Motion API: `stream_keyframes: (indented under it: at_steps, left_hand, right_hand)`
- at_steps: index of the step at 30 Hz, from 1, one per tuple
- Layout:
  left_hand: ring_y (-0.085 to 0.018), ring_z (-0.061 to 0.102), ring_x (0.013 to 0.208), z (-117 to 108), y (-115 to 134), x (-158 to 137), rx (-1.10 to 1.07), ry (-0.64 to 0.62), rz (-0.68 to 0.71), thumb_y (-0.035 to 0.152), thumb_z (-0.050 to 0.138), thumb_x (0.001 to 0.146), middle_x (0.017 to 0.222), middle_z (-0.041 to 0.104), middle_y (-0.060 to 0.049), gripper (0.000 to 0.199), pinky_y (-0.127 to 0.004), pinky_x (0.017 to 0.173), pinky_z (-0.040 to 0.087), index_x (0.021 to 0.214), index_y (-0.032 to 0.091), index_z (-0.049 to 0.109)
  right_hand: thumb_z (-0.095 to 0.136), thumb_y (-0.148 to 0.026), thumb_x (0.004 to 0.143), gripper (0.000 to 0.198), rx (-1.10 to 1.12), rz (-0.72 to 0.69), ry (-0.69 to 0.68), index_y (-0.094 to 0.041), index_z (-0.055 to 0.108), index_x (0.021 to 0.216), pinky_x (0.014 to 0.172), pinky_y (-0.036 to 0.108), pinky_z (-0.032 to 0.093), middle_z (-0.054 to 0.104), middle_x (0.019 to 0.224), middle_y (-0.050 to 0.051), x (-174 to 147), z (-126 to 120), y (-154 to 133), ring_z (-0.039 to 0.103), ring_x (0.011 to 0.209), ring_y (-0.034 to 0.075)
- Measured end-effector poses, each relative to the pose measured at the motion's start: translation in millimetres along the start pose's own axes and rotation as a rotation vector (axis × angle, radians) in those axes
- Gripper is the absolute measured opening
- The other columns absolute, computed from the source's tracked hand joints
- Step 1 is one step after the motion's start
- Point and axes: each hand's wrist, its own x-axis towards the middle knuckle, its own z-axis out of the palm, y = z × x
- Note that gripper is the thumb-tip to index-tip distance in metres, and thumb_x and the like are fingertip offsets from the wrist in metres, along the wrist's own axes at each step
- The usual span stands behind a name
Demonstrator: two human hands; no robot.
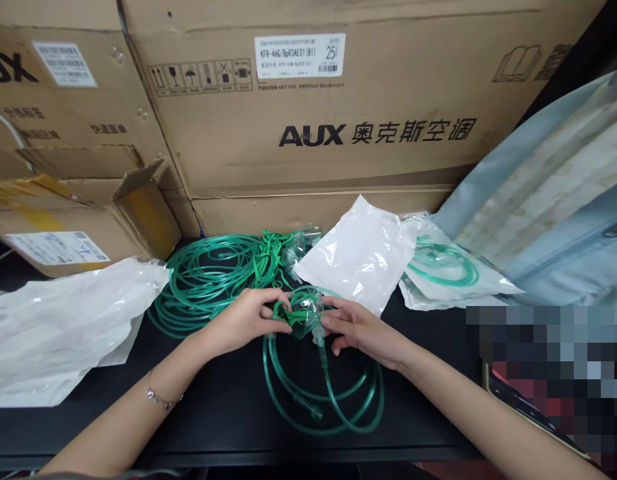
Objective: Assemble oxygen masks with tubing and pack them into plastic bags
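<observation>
Between my hands is a clear green oxygen mask point(312, 308) with a green elastic strap point(299, 316). My left hand point(251, 319) pinches the mask's left side and strap between thumb and fingers. On the other side, my right hand point(356, 327) grips the mask near its connector, fingers bent around it. From the connector a green tube point(333, 393) runs down and loops on the black table, its loose end lying inside the loop. Behind my left hand lies a large coil of green tubing point(203, 273), with bunched green straps point(272, 257) and more clear masks point(303, 247) beside it.
White plastic pouches point(63, 327) lie at the left. Another white pouch point(361, 253) and a clear bag with green tubing point(446, 263) lie behind my right hand. Large cartons point(308, 167) wall off the back; a small open box point(83, 220) stands left. Light-blue fabric point(553, 207) hangs right.
</observation>
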Motion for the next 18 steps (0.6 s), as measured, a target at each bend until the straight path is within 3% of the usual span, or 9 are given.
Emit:
stream_keyframes:
  at_steps: [3,8,11,14,18]
  left_hand:
    - [-0.003,0.034,0.043,-1.0,0.1,2.0,-0.047,-0.002,-0.033,0.03,0.064,0.069,0.092,0.063,-0.002,0.015,-0.019,0.042,0.031,0.075,0.016,0.064]
    - [-0.007,0.048,0.048,13.5,1.4,4.4,-0.192,0.069,-0.036,0.03,0.065,0.067,0.096,0.06,-0.005,0.016,-0.02,0.039,0.036,0.072,0.016,0.069]
    - [-0.011,0.053,0.065,27.2,-0.3,5.7,-0.168,0.176,0.032,0.025,0.065,0.066,0.092,0.053,-0.004,0.009,-0.022,0.053,0.042,0.065,0.016,0.067]
    - [-0.012,0.05,0.072,37.4,-3.6,6.2,-0.111,0.258,0.083,0.017,0.063,0.066,0.079,0.049,0.001,0.006,-0.021,0.06,0.04,0.068,0.017,0.058]
    - [-0.005,0.039,0.053,41.9,-6.3,6.3,-0.227,0.35,0.015,0.015,0.066,0.062,0.074,0.044,0.007,0.035,-0.017,0.047,0.032,0.076,0.021,0.035]
  right_hand:
    - [0.068,-0.031,0.07,0.052,-0.039,-0.007,0.014,-0.018,0.047,0.116,0.049,0.019,0.047,0.056,0.073,0.0,1.1,-0.1,1.8,0.055,0.068,0.011]
    - [0.065,-0.032,0.073,0.049,-0.092,-0.024,-0.061,-0.019,0.049,0.117,0.05,0.02,0.047,0.055,0.074,-0.001,1.8,2.6,2.4,0.055,0.068,0.011]
    - [0.064,-0.034,0.073,0.049,-0.111,-0.05,-0.121,-0.018,0.048,0.117,0.051,0.02,0.047,0.057,0.079,0.001,1.6,4.9,2.6,0.056,0.07,0.011]
    - [0.063,-0.036,0.073,0.05,-0.118,-0.061,-0.147,-0.017,0.047,0.117,0.05,0.019,0.046,0.058,0.081,0.002,1.3,6.7,3.3,0.057,0.071,0.012]
    - [0.065,-0.037,0.072,0.053,-0.101,-0.036,-0.113,-0.017,0.047,0.118,0.051,0.02,0.047,0.057,0.076,0.001,0.7,7.0,4.1,0.057,0.07,0.012]
